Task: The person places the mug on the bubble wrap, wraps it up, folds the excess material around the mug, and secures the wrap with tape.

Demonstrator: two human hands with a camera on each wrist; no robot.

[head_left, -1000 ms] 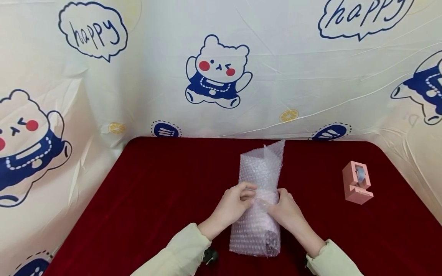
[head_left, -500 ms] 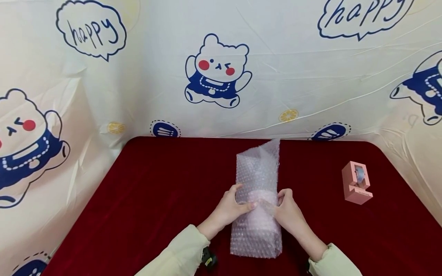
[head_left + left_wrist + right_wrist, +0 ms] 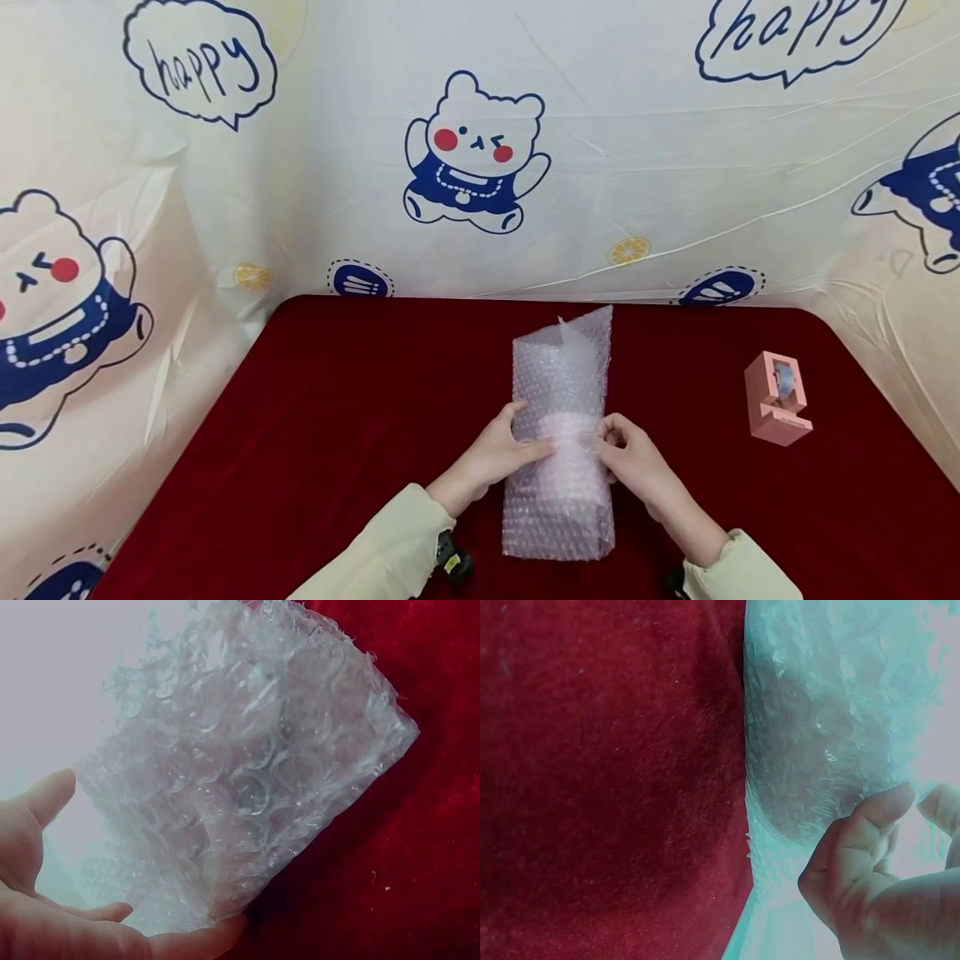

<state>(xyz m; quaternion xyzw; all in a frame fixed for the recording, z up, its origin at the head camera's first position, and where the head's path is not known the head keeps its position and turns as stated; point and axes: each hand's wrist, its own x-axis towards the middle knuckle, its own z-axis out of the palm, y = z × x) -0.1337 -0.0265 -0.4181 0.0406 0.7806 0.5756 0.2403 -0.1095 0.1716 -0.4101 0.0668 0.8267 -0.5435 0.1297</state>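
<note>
Fingers of the left hand (image 3: 495, 448) lie spread on a clear, elongated bubble-wrap bundle (image 3: 555, 525) between both hands; those of the right hand (image 3: 637, 467) pinch its right edge. Well right of them, a blocky pink plastic-looking tape dispenser (image 3: 772, 417) stands on the red velvety worktop (image 3: 375, 400).

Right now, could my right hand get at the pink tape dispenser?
Probably yes: only red cloth shows between your right hand and the dispenser, though it would likely have to leave the bubble wrap first.
</note>
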